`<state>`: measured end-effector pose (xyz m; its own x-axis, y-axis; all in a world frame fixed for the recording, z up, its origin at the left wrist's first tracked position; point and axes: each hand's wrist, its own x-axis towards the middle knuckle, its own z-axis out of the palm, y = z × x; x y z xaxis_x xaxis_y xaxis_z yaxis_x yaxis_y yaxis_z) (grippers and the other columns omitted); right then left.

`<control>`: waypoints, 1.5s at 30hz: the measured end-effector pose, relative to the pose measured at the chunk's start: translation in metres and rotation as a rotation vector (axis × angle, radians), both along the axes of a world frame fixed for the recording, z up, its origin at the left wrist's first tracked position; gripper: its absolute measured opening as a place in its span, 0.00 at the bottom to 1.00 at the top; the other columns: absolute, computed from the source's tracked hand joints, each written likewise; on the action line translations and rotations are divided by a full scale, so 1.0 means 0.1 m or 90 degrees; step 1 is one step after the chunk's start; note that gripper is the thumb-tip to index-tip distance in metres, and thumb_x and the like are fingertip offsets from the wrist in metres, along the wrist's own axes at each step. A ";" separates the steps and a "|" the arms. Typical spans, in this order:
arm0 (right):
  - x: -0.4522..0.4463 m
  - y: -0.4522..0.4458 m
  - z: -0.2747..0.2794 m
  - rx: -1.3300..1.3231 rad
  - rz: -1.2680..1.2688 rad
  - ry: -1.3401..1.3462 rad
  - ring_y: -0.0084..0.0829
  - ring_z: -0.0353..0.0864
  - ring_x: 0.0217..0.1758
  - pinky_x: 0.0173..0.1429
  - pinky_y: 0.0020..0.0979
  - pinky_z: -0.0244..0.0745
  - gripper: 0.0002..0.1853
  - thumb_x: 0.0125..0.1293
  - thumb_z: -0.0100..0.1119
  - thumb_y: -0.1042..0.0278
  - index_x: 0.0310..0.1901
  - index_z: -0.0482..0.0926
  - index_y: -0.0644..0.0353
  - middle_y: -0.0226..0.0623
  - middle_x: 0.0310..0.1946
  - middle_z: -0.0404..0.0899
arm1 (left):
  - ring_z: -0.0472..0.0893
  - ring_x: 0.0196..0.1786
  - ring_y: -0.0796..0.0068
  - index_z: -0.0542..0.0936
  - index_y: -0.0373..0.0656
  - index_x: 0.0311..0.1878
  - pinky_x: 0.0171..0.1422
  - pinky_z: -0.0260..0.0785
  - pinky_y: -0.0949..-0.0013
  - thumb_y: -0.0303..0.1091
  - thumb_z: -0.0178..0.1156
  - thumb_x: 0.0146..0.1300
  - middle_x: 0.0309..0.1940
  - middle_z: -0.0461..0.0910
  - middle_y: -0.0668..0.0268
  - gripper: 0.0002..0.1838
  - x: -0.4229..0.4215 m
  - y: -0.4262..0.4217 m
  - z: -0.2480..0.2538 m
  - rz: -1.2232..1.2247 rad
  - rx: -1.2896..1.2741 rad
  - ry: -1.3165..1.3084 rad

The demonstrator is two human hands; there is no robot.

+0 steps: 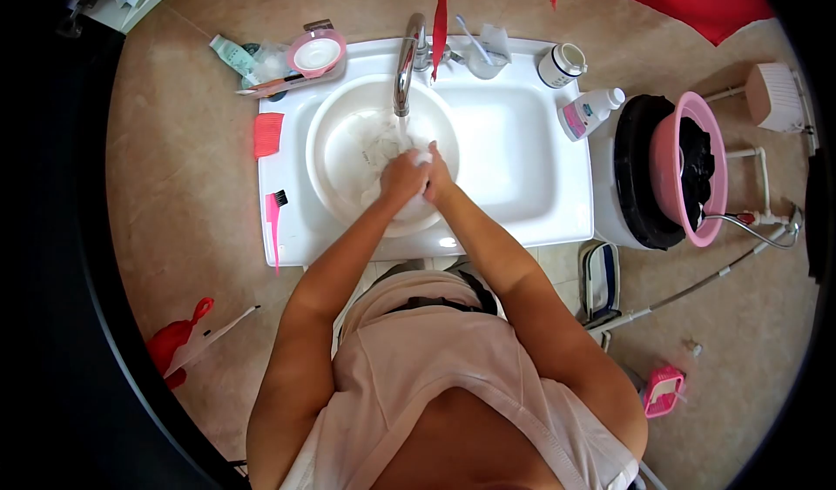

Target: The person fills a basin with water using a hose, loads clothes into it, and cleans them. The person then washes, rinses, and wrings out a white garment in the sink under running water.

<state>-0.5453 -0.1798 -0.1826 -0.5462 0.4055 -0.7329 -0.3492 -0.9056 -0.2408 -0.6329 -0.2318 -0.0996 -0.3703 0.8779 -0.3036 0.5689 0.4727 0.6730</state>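
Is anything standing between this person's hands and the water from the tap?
Nothing visible is: the left hand and right hand meet below the tap, over the white basin, with the water stream running down to them.

The left arm (318, 312) and the right arm (531, 307) extend forward and downward, converging in front of the torso (440, 351). Both arms are bare and angle inward, so that the hands meet near the centreline while the upper arms stand well apart. The left hand (404, 177) is curled, its back facing upward. The right hand (439, 177) is positioned directly beside it, with one digit extended forward. Most fingers are concealed; the degree of closure cannot be determined.
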 end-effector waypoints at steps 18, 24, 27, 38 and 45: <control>-0.01 0.24 1.04 0.445 0.073 -0.129 0.27 0.73 0.51 0.56 0.31 0.68 0.26 0.68 0.52 0.59 0.67 0.66 0.55 0.34 0.52 0.75 | 0.81 0.46 0.49 0.79 0.45 0.44 0.43 0.75 0.53 0.44 0.60 0.58 0.45 0.80 0.49 0.15 -1.06 -0.40 0.40 -0.002 -0.073 0.395; 0.23 0.06 0.34 0.242 0.171 -0.337 0.39 0.55 0.71 0.71 0.50 0.52 0.38 0.67 0.50 0.41 0.74 0.54 0.48 0.39 0.71 0.57 | 0.42 0.78 0.50 0.64 0.62 0.71 0.73 0.35 0.31 0.51 0.69 0.48 0.78 0.40 0.59 0.45 -0.62 -0.33 -0.02 -0.286 0.013 0.383; 0.18 -0.21 0.21 0.211 0.142 -0.232 0.46 0.40 0.78 0.73 0.59 0.41 0.41 0.67 0.47 0.36 0.76 0.47 0.45 0.40 0.76 0.44 | 0.46 0.77 0.48 0.60 0.66 0.73 0.67 0.56 0.33 0.54 0.69 0.49 0.78 0.37 0.60 0.46 -0.37 -0.31 -0.22 -0.406 -0.162 0.434; 0.19 -0.10 0.31 -0.065 0.073 0.345 0.45 0.66 0.69 0.70 0.47 0.63 0.31 0.74 0.34 0.44 0.69 0.59 0.59 0.43 0.66 0.65 | 0.83 0.40 0.52 0.83 0.47 0.46 0.46 0.74 0.56 0.45 0.60 0.53 0.34 0.84 0.54 0.19 0.09 -0.10 0.60 -0.107 0.082 0.027; -0.13 0.17 -0.25 0.657 0.099 0.136 0.46 0.76 0.58 0.62 0.46 0.73 0.26 0.71 0.47 0.54 0.63 0.65 0.65 0.48 0.56 0.74 | 0.82 0.35 0.53 0.84 0.45 0.40 0.42 0.72 0.57 0.52 0.57 0.62 0.28 0.82 0.55 0.19 0.07 -0.33 0.70 -0.088 0.076 0.005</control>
